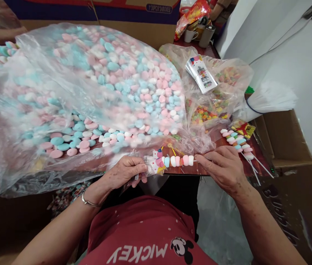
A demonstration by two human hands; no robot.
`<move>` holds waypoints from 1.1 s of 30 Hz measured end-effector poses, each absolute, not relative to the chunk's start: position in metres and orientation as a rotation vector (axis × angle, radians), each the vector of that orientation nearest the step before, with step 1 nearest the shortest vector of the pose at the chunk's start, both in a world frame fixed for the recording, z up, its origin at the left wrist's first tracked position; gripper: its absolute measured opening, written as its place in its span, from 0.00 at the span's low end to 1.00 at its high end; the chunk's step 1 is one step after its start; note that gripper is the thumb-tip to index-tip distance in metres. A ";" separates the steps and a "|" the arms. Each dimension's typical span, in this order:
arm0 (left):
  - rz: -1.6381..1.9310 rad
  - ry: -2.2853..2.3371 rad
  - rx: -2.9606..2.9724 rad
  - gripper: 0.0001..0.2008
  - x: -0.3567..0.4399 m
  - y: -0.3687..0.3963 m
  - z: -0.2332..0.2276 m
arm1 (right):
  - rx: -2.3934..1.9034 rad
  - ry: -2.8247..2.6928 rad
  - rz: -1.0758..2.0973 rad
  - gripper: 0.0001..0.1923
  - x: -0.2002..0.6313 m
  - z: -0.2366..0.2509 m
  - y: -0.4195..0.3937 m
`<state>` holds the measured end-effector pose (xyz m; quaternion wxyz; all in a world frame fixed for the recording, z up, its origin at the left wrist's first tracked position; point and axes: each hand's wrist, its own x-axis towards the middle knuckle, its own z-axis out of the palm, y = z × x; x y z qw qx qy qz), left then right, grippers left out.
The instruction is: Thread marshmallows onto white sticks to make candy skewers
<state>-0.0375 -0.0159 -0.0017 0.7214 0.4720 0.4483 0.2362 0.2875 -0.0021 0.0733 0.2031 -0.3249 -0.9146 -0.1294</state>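
Observation:
My left hand [129, 170] pinches a printed clear plastic wrapper [153, 162] at the table's front edge. A marshmallow skewer [182, 161] in pink, white and blue lies level, its left end inside the wrapper's mouth. The fingers of my right hand [223, 165] are closed on the stick at the skewer's right end. Just beyond both hands spreads a big clear bag of pink, blue and white marshmallows [111, 81], with loose ones spilling at its near side. Several finished marshmallow skewers [238, 141] rest to the right of my right hand.
Behind on the right lie a bag of colourful gummies [205, 112] and a stack of printed wrappers [201, 74] on it. A bundle of white sticks [271, 99] stands by an open cardboard box [282, 136]. A large carton [95, 22] closes off the back. Another person's arm [1, 35] shows at far left.

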 end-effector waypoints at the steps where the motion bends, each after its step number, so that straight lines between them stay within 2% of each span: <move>1: 0.515 0.992 1.049 0.23 -0.037 -0.016 -0.002 | -0.903 -2.556 -0.370 0.13 0.288 0.074 -0.003; 8: 0.428 1.017 1.161 0.21 -0.031 -0.012 0.008 | -0.844 -2.564 -0.352 0.09 0.287 0.078 0.001; 17: 0.352 1.046 1.458 0.19 -0.033 -0.002 0.020 | -0.829 -2.584 -0.167 0.05 0.287 0.072 0.008; 25: 0.424 0.994 1.493 0.17 -0.035 0.004 0.023 | -0.906 -2.604 0.120 0.09 0.285 0.063 0.008; 33: 0.377 0.968 1.517 0.16 -0.038 0.008 0.027 | -0.775 -2.542 -0.029 0.07 0.285 0.066 0.007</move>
